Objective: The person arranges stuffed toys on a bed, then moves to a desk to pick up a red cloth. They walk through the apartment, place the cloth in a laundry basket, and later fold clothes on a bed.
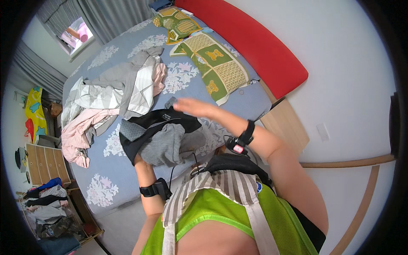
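Note:
Before me on the bed, a black and grey garment (156, 119) lies bunched, with dark mesh-like and grey knit parts showing. My left hand (142, 161) reaches in under its near left side; the fingers are hidden by the cloth, so their grip does not show. My right hand (194, 107) is stretched flat over the garment's far right edge, slightly blurred, with nothing visible in it. A small grey piece of cloth (171, 102) shows just beyond its fingertips. Each wrist wears a black strap with a small device.
A crumpled grey, white and pink quilt (108, 94) covers part of the flowered blue bed sheet (98, 191). Two green patterned pillows (220, 63) lie near the red headboard (255, 41). A rack of clothes (51, 210) and a wooden drawer unit (47, 164) stand to the left.

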A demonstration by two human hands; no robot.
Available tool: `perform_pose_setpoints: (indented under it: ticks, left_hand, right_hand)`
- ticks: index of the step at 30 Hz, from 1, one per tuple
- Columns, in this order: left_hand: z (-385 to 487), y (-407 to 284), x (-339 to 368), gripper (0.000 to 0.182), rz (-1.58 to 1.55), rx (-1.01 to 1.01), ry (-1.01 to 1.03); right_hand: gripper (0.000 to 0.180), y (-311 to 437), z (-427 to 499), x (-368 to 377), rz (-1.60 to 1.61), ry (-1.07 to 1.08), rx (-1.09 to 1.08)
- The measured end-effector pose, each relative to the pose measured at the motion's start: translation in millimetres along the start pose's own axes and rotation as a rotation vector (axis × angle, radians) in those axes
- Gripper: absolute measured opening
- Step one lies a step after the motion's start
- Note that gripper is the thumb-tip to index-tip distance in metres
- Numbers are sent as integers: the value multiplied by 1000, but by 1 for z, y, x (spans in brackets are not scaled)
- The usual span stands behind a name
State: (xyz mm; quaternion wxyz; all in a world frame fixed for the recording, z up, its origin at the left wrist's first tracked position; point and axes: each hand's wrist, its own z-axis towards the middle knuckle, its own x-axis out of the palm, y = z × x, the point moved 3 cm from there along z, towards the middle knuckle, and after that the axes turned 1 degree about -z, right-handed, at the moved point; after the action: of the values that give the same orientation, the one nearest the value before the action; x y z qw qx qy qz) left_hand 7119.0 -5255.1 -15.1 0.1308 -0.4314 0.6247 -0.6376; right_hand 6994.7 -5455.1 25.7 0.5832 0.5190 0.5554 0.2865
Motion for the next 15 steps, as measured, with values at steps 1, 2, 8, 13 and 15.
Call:
perform_pose_setpoints:
  ticks: [1, 2, 8, 13, 15]
  left_hand:
    - [-6, -4, -7, 58, -4, -3, 1]
    - [-10, -5, -12, 57, -9, -8, -1]
    - [-82, -1, -54, 52, -136, 39, -148]
    - [-193, 14, -71, 48, -297, 135, -385]
    - [-215, 11, -69, 47, -292, 229, -384]
  right_hand:
    - [57, -26, -4, 25, 29, 119, 208]
    - [55, -47, -12, 47, 336, 160, 295]
    - [34, -54, -30, 111, 30, 248, 354]
    - [38, -30, -66, 80, 784, 296, 299]
    - [36, -18, -82, 63, 1059, 321, 147]
